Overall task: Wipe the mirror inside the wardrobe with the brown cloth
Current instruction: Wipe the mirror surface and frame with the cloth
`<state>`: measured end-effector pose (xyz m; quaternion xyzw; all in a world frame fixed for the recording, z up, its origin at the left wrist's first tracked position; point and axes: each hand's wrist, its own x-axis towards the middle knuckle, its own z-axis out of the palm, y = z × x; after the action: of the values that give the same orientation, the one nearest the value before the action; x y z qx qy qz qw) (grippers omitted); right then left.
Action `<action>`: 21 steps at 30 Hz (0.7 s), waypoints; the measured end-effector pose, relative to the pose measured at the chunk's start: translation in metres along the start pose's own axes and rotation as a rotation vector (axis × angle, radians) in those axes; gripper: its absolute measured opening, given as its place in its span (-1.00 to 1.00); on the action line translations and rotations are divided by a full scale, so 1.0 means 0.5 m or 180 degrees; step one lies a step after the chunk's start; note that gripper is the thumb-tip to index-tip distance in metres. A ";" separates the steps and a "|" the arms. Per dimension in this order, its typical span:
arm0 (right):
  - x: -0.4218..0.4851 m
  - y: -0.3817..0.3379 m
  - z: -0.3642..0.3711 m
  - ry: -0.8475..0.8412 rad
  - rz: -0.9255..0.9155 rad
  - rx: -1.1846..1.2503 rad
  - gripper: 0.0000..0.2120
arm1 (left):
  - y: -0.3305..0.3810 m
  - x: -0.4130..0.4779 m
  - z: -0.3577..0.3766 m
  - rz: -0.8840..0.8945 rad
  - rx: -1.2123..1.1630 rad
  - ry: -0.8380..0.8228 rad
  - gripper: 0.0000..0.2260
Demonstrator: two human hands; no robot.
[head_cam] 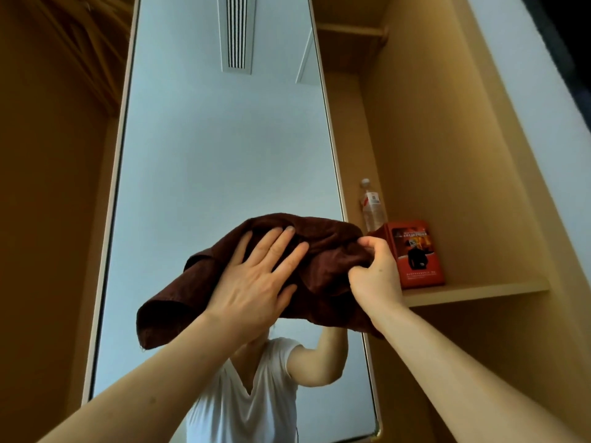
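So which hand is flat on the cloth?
The left hand: its fingers lie straight and spread on the cloth. The right hand pinches a bunch of it instead.

both bare forearms reach up from the lower corners. the left hand (256, 279) lies flat, fingers straight and slightly spread, palm pressed on the cloth (323, 251). the right hand (375, 270), just beside it, has fingers and thumb curled, pinching a fold of the cloth.

wooden shelf (479, 290), red box (417, 254), water bottle (371, 207) upright
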<state>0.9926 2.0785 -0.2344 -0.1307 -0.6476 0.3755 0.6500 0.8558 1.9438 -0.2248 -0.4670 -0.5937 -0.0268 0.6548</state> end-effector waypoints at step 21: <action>0.256 -0.201 0.067 0.0374 -0.0315 0.0642 -0.61 | -0.162 0.283 -0.026 0.0138 -0.0165 0.0169 -0.46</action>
<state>0.9776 2.0834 -0.0689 -0.0543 -0.5730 0.3979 0.7144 0.8597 1.9632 -0.0625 -0.4957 -0.5649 -0.0404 0.6584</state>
